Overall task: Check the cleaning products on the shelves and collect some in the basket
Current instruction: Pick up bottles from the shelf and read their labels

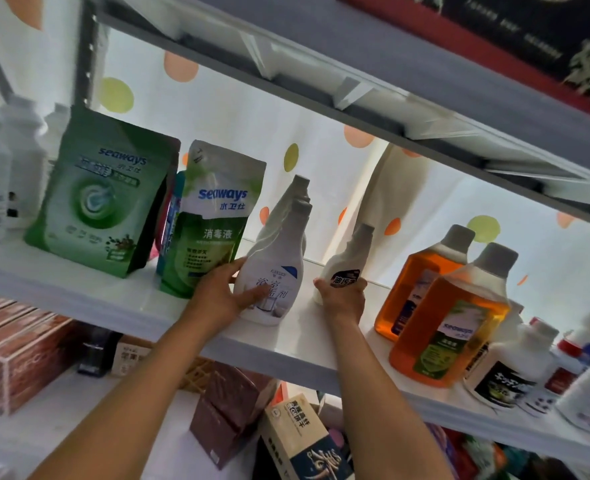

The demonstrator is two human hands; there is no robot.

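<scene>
Checking step. My left hand (222, 296) wraps the tall white bottle (272, 268); right hand (343, 299) clasps the small white bottle (347, 268), both on the middle shelf (286, 344). Basket unseen; next, lift one clear.

head cam | tilted, looks slightly up | close to shelf (286, 344)

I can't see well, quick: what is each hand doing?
Left hand: holds the white spray bottle.
Right hand: grips the small white bottle.
</scene>
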